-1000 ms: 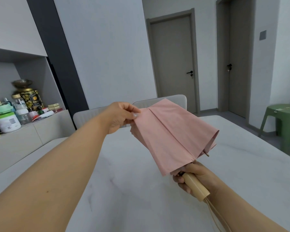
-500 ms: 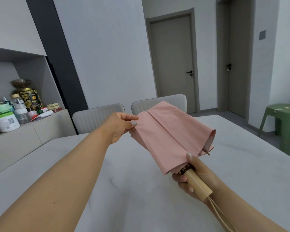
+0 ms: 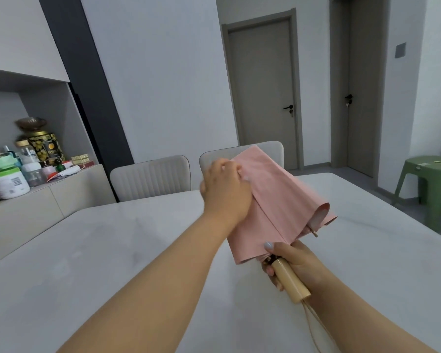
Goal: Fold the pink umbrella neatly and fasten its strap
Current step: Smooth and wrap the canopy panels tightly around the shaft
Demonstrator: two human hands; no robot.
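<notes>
The pink umbrella (image 3: 283,200) is collapsed and held in the air above the pale table (image 3: 112,250), its tip pointing away from me. Its fabric hangs in loose pleats. My right hand (image 3: 290,261) grips the light wooden handle (image 3: 289,281) near the canopy's lower edge, thumb up against the fabric; a thin cord hangs from the handle's end. My left hand (image 3: 225,189) lies on the left side of the canopy near the tip, its fingers curled over a fold of the fabric. The strap is not visible.
Two pale padded chairs (image 3: 150,178) stand at the table's far edge. A sideboard (image 3: 23,212) at the left carries several jars and bottles. A green plastic stool (image 3: 428,182) stands at the right. Two closed doors are in the back wall.
My left hand has moved from pinching the canopy's left edge onto the fabric, now covering the left pleats. The umbrella has swung slightly to the right; my right hand keeps its grip on the handle.
</notes>
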